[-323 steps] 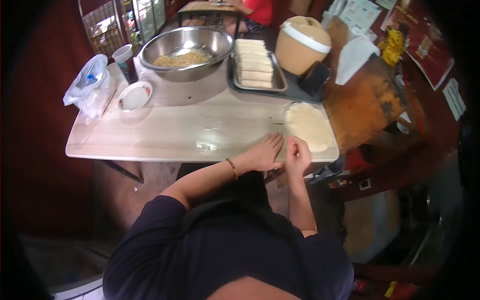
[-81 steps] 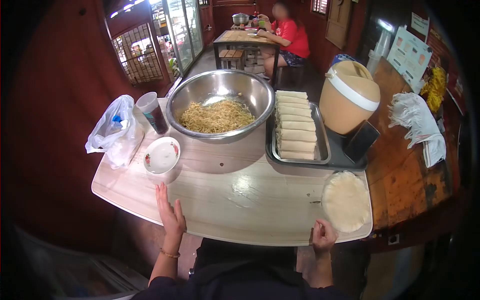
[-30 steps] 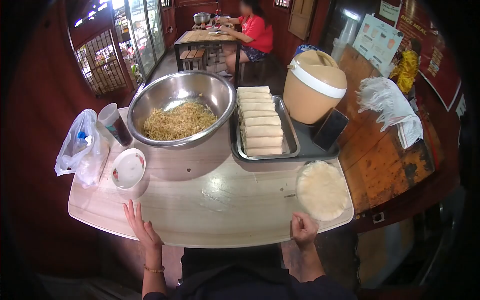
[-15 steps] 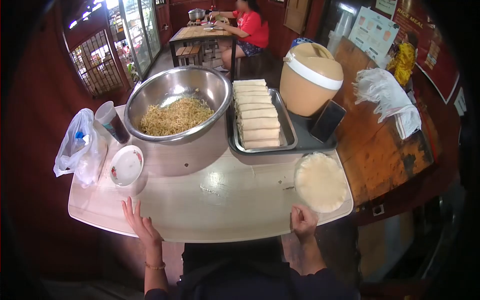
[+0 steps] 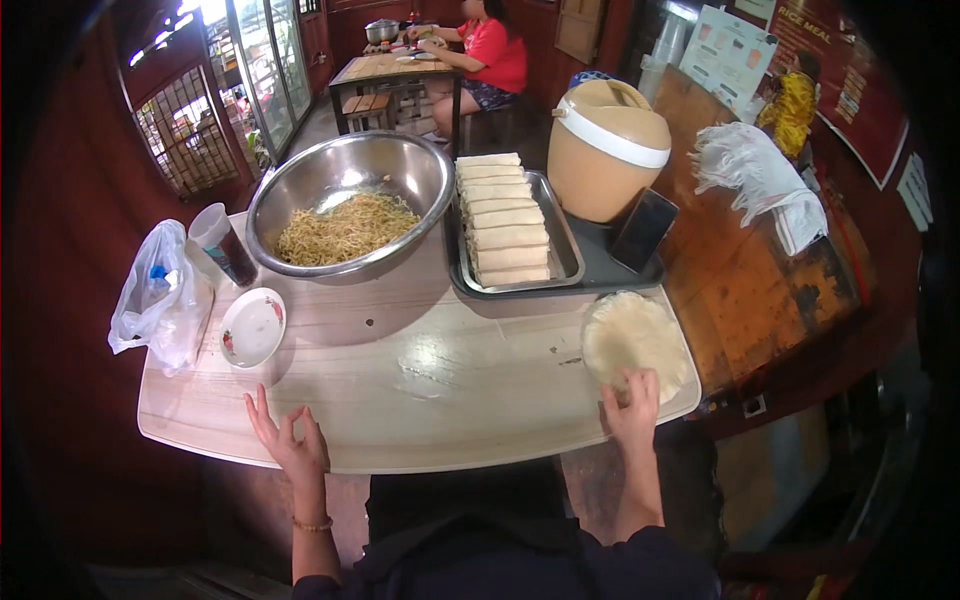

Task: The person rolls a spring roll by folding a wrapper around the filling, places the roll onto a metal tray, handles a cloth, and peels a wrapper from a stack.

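Observation:
Over the near left edge of the table is my left hand, holding nothing. Its fingers are apart, with the thumb and index finger curved toward each other. A small white dish with a red floral pattern lies just beyond it. My right hand reaches over the near edge of a stack of thin round wrappers. Its fingers are bent, with a gap between thumb and fingertips; whether they touch the top wrapper is unclear. Rolled wrappers lie in a row in a metal tray.
A large steel bowl holds noodle-like filling. Around it are a plastic cup, a plastic bag, an orange cooler and a phone. A white cloth hangs at the right. Another person sits behind.
My right hand has moved forward and right onto the wrapper stack, its fingers loosening from a fist. My left thumb and index finger have come nearer each other. The view has shifted slightly.

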Demonstrator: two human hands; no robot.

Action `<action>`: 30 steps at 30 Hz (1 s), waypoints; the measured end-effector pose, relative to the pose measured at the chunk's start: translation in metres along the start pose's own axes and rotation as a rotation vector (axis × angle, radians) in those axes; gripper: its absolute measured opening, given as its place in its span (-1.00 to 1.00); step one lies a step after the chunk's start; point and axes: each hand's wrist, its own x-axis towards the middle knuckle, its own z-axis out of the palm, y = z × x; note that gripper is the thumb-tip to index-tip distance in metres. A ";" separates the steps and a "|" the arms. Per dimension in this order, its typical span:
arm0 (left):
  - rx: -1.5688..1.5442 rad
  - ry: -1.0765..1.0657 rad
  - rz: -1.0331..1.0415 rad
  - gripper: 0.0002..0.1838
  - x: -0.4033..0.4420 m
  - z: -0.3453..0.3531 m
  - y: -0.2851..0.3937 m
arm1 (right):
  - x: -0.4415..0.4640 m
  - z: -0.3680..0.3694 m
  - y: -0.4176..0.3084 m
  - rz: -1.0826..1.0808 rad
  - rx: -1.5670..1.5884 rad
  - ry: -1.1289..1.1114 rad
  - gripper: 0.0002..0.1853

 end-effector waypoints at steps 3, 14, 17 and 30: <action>0.006 0.004 0.020 -0.95 0.001 0.001 0.001 | 0.011 -0.017 0.010 0.066 -0.133 -0.106 -0.44; -0.343 -0.298 0.333 -0.82 0.030 0.016 0.080 | 0.018 -0.034 0.037 -0.024 -0.066 -0.342 -0.73; -0.491 -0.435 0.531 -0.82 0.035 0.037 0.126 | 0.022 -0.033 0.033 -0.024 -0.034 -0.328 -0.82; -0.681 -0.824 1.009 -0.55 -0.004 0.125 0.258 | 0.040 -0.029 0.068 0.347 0.405 -0.365 -0.82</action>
